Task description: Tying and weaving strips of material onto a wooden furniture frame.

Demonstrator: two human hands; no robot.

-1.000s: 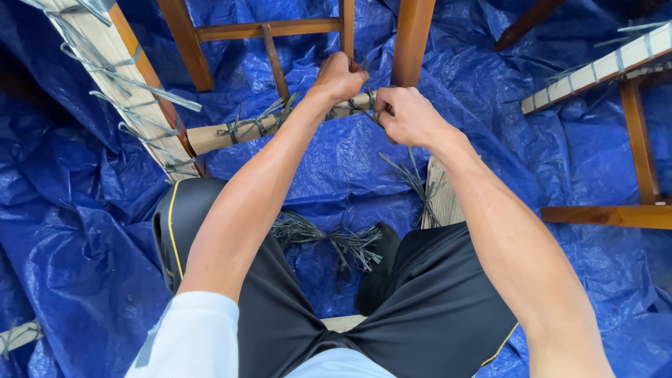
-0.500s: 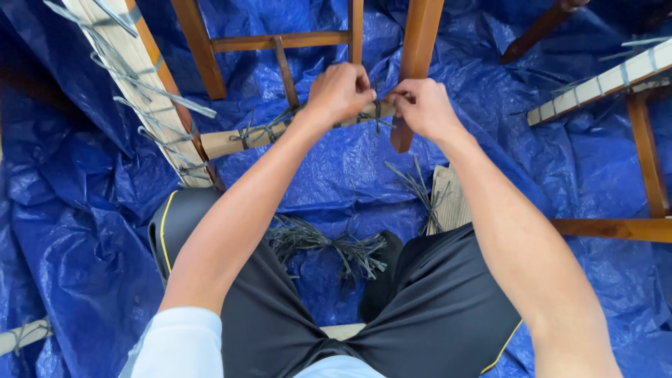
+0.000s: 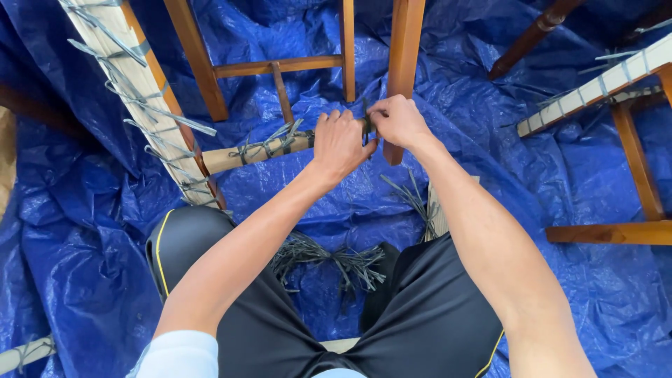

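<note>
Crinkly blue plastic sheet (image 3: 490, 161) under left hand (image 3: 341, 143) and right hand (image 3: 399, 120), fingers clamped on thin dark tie (image 3: 365, 126) by pale wooden bar (image 3: 262, 150)

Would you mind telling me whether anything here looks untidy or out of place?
Yes: loose grey ties lie scattered on the blue tarp between the legs, and tie ends stick out unevenly along the pale slat at left.

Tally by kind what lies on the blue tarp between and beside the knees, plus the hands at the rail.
Hands: 2, left hand and right hand, both on the pale rail
Pale rail: 1
Bundles of grey ties: 2, and
Total: 5
</note>
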